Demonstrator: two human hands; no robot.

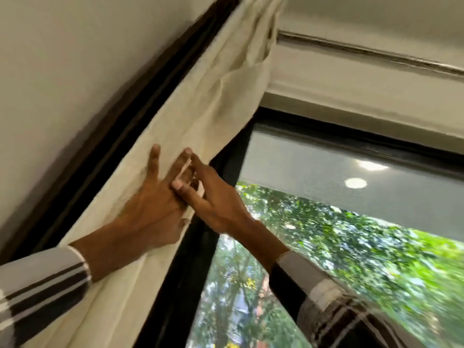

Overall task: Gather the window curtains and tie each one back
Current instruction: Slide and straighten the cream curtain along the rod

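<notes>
Striped sleeves (42, 285) are seen nearest the lens in the head view, 1 at the lower left and 1 at the lower right, and both forearms are raised up and forward toward the window.

Against the cream curtain (200, 101) the left hand (155, 197) is laid, palm to the cloth, its fingers (154, 159) spread and fairly straight; the fabric is pressed rather than gripped. From the right, the right hand (213, 194) is brought in until its fingers overlap those of the left. A thin white strip (184, 169), probably a tie-back, shows between the 2 hands, but motion blur hides which hand, if either, pinches it, so the right hand's hold cannot be told.

Already drawn to the left side, the curtain hangs bunched beside the dark window frame (180, 272), its long axis running from the rail (376, 52) at the upper right down to the lower left. Its free edge lies directly under both hands, with the left hand nearer the bulk of the cloth. Trees are visible through the glass (326, 247).

By judgement, gathering of this curtain is nearly finished and tying is not yet done.
</notes>
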